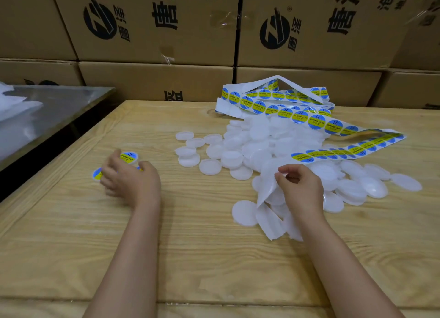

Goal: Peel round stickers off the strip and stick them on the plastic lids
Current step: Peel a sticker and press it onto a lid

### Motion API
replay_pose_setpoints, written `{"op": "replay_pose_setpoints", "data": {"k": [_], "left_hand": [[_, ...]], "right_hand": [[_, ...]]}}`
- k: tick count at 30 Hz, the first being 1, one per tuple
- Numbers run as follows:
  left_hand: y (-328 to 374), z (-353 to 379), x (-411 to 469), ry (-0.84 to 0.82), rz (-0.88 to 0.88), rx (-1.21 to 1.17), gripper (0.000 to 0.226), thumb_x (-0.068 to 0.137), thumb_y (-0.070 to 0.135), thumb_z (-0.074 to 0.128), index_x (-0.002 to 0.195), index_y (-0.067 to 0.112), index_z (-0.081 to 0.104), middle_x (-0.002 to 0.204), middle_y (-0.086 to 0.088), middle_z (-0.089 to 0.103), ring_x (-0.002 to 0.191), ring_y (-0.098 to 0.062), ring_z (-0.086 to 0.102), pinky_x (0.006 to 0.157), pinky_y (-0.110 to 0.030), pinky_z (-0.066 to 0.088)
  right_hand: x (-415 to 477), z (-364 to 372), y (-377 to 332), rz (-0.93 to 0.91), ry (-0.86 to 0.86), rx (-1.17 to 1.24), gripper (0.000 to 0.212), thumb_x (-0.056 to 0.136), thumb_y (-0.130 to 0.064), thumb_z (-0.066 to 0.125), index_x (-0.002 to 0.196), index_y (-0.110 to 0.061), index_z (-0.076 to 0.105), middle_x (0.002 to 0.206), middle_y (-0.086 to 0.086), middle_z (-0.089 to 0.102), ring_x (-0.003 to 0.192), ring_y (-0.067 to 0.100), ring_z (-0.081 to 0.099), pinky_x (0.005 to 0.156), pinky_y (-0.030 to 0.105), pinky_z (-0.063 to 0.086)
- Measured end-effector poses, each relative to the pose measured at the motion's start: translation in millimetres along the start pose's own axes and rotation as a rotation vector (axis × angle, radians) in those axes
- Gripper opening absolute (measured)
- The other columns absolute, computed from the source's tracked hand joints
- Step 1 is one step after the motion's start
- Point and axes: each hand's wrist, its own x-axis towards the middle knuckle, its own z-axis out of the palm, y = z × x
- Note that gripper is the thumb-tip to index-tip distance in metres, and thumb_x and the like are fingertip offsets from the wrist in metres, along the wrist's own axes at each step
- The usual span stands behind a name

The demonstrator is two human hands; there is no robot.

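Note:
A long strip of round blue-and-yellow stickers [309, 122] lies looped over a pile of white plastic lids [257, 146] at the right. My right hand [302, 186] pinches the strip's bare white backing [266, 189] just past the last sticker. My left hand [128, 179] hovers, blurred, with curled fingers over stickered lids at the left. One stickered lid [129, 157] shows behind the fingers and another [97, 173] at their left. A sliver of a third [140, 168] shows under the thumb. Whether the left hand holds a lid is hidden.
The wooden table [190, 234] carries loose lids [209, 166] scattered left of the pile. A metal table with white plastic bags [19, 117] stands at the far left. Stacked cardboard boxes [154, 32] form a wall behind.

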Motion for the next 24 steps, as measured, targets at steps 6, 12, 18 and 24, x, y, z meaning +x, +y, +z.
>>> {"op": "replay_pose_setpoints", "data": {"k": [6,12,18,24], "left_hand": [[20.9,9.5,-43.3,-0.295,0.320,-0.416,0.030,0.085,-0.001,0.049,0.108,0.013,0.060,0.098,-0.003,0.067,0.089,-0.015,0.059,0.079,-0.025,0.044],[31.9,18.1,-88.6,-0.609,0.474,-0.525,0.028,0.088,0.005,0.054,0.102,0.028,0.060,0.084,0.017,0.065,0.075,0.006,0.057,0.065,-0.008,0.038],[35.9,20.6,-97.7,-0.785,0.541,-0.545,0.030,0.097,0.018,0.046,0.126,0.022,0.054,0.119,0.020,0.058,0.107,0.001,0.055,0.086,-0.012,0.040],[43.5,16.3,-108.7,-1.002,0.420,-0.701,0.033,0.098,0.010,0.037,0.118,0.025,0.058,0.120,0.017,0.059,0.116,0.004,0.052,0.097,-0.015,0.040]], "right_hand": [[-7.1,3.3,-8.7,-0.102,-0.098,0.179,0.056,0.078,0.007,0.053,0.116,-0.034,0.054,0.112,-0.007,0.058,0.067,0.020,0.054,0.065,0.023,0.047],[-10.7,7.6,-3.7,-0.190,-0.252,0.085,0.083,0.078,0.004,0.051,0.146,-0.035,0.023,0.106,-0.007,0.050,0.089,0.006,0.044,0.084,0.026,0.043],[-19.9,10.4,-12.4,-0.347,-0.217,0.016,0.035,0.086,-0.016,0.061,0.105,-0.045,0.059,0.100,-0.028,0.058,0.086,-0.009,0.052,0.075,0.013,0.040],[-21.7,8.5,-14.3,-0.299,-0.276,0.191,0.043,0.077,-0.064,0.042,0.052,-0.033,0.058,0.054,-0.021,0.054,0.060,-0.005,0.049,0.058,0.010,0.035]]}}
